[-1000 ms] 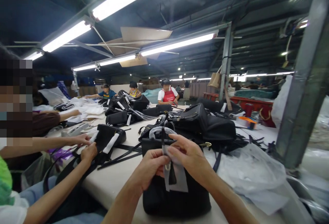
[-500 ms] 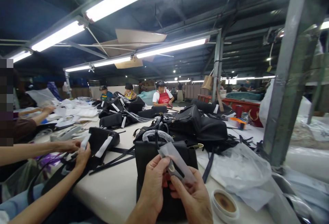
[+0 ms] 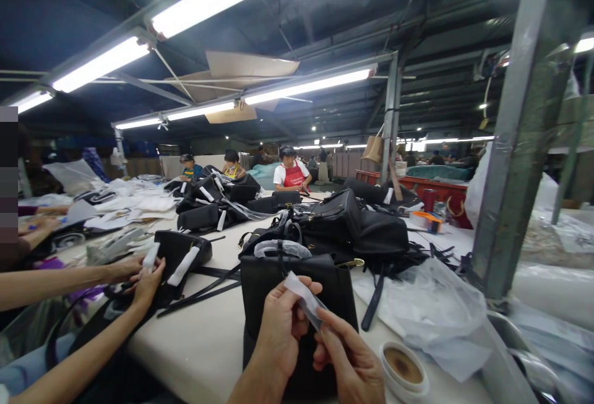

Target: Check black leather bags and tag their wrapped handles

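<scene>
My left hand pinches the upper end of a narrow strip of translucent white wrapping paper. The fingers of my right hand close on the lower end of the same paper. It is folded lengthwise, and what lies inside is mostly hidden. Right behind both hands stands a black leather bag, its top handle wrapped in clear film. To the left, a co-worker's hands hold a white-wrapped piece against another black bag.
Black bags are heaped across the table behind. On the right lie crumpled plastic sheets and a round white tub with brown contents. A metal post rises at the right edge. Several people sit farther back.
The paper was spread wider over a dark strap with a metal piece; now it is folded over into a narrow strip. My right fingers have shifted up along it. A far-left co-worker's hand has lowered.
</scene>
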Demonstrator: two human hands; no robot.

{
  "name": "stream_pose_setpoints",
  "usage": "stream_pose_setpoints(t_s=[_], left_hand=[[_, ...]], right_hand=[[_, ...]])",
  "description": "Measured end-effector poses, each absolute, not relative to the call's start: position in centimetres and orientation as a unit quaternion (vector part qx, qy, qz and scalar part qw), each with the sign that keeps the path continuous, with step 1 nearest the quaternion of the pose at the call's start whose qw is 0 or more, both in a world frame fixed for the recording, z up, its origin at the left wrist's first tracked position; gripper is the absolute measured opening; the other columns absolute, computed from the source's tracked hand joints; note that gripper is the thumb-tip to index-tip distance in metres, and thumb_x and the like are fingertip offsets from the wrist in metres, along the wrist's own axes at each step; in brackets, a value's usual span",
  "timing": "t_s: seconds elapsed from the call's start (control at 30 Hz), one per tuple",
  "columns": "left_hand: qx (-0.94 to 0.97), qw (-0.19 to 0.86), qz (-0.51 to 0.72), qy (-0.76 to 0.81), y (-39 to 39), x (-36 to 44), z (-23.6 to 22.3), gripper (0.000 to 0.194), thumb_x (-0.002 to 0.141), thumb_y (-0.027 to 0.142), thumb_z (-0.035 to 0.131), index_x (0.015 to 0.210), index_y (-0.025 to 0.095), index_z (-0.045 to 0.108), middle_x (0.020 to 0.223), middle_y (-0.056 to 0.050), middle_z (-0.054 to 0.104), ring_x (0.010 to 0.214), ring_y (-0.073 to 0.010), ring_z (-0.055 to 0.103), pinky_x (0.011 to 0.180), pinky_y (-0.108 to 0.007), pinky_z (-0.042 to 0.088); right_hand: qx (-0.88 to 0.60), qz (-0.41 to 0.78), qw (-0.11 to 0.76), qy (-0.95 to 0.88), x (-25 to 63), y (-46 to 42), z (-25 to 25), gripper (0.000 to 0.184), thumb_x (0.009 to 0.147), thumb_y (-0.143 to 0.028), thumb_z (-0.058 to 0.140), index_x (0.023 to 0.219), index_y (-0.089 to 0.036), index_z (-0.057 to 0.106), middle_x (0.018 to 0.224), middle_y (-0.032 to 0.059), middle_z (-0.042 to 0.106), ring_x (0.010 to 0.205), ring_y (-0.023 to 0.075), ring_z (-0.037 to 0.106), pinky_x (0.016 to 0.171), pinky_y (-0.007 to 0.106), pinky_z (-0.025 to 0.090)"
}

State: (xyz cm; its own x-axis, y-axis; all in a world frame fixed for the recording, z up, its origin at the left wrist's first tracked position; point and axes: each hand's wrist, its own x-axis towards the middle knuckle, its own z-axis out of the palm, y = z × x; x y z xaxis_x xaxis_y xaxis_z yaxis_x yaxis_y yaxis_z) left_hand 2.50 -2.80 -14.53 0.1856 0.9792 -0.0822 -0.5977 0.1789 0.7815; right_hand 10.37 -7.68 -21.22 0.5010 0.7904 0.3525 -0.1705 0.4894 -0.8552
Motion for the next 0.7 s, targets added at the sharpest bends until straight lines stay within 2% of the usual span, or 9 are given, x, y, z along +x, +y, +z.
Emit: stream_pose_setpoints(t_s=[0.13, 0.23, 0.37, 0.53, 0.6, 0.7], left_hand=[[0.319, 0.711, 0.541, 0.316, -2.6, 2.4, -14.6, 0.027, 0.058, 0.023, 0.072, 0.082, 0.012, 0.066, 0.08, -0.012, 0.077, 0.037, -0.0012, 0.033, 0.035, -0.014, 0.019], [0.331, 0.708, 0.53, 0.33, -2.4, 2.1, -14.7, 0.029, 0.059, 0.023, 0.072, 0.085, 0.012, 0.067, 0.081, -0.012, 0.077, 0.037, -0.0014, 0.034, 0.036, -0.014, 0.021], [0.374, 0.71, 0.503, 0.32, -2.2, 1.4, -14.5, 0.03, 0.064, 0.031, 0.073, 0.085, 0.01, 0.069, 0.084, -0.015, 0.076, 0.04, -0.002, 0.037, 0.037, -0.013, 0.016], [0.421, 0.737, 0.468, 0.248, -2.6, 0.3, -14.2, 0.046, 0.073, 0.048, 0.067, 0.093, 0.007, 0.069, 0.092, -0.019, 0.075, 0.045, -0.0048, 0.045, 0.041, -0.017, 0.029], [0.446, 0.717, 0.484, 0.23, -2.8, 0.1, -14.5, 0.041, 0.073, 0.046, 0.07, 0.092, 0.01, 0.067, 0.093, -0.017, 0.075, 0.043, -0.003, 0.041, 0.044, -0.018, 0.032], [0.477, 0.653, 0.527, 0.262, -2.9, 0.2, -15.2, 0.031, 0.07, 0.037, 0.076, 0.082, 0.013, 0.062, 0.086, -0.011, 0.076, 0.04, -0.0015, 0.036, 0.043, -0.018, 0.029]], right_hand=[[-0.402, 0.182, 0.718, -0.538, 10.9, -7.6, -22.1, 0.028, 0.086, -0.045, 0.06, 0.1, -0.028, 0.077, 0.065, 0.0016, 0.057, 0.051, 0.0136, 0.056, 0.046, 0.023, 0.048], [-0.426, 0.114, 0.677, -0.589, 11.2, -7.3, -22.7, 0.03, 0.09, -0.043, 0.053, 0.105, -0.03, 0.076, 0.072, 0.0055, 0.062, 0.058, 0.0161, 0.06, 0.051, 0.024, 0.051], [-0.427, 0.058, 0.649, -0.627, 11.8, -7.0, -23.1, 0.033, 0.094, -0.039, 0.046, 0.111, -0.03, 0.074, 0.072, 0.0072, 0.064, 0.062, 0.0177, 0.062, 0.057, 0.024, 0.053], [-0.433, 0.025, 0.647, -0.627, 12.4, -6.9, -22.8, 0.032, 0.094, -0.033, 0.047, 0.109, -0.025, 0.075, 0.072, 0.008, 0.064, 0.06, 0.0162, 0.061, 0.056, 0.023, 0.052], [-0.429, 0.017, 0.645, -0.633, 12.2, -6.9, -22.6, 0.032, 0.094, -0.031, 0.047, 0.11, -0.025, 0.074, 0.071, 0.0075, 0.063, 0.059, 0.0155, 0.06, 0.057, 0.023, 0.052], [-0.421, 0.007, 0.632, -0.651, 11.7, -6.8, -22.6, 0.035, 0.095, -0.03, 0.044, 0.114, -0.025, 0.072, 0.07, 0.0073, 0.062, 0.059, 0.0159, 0.061, 0.057, 0.023, 0.053]])
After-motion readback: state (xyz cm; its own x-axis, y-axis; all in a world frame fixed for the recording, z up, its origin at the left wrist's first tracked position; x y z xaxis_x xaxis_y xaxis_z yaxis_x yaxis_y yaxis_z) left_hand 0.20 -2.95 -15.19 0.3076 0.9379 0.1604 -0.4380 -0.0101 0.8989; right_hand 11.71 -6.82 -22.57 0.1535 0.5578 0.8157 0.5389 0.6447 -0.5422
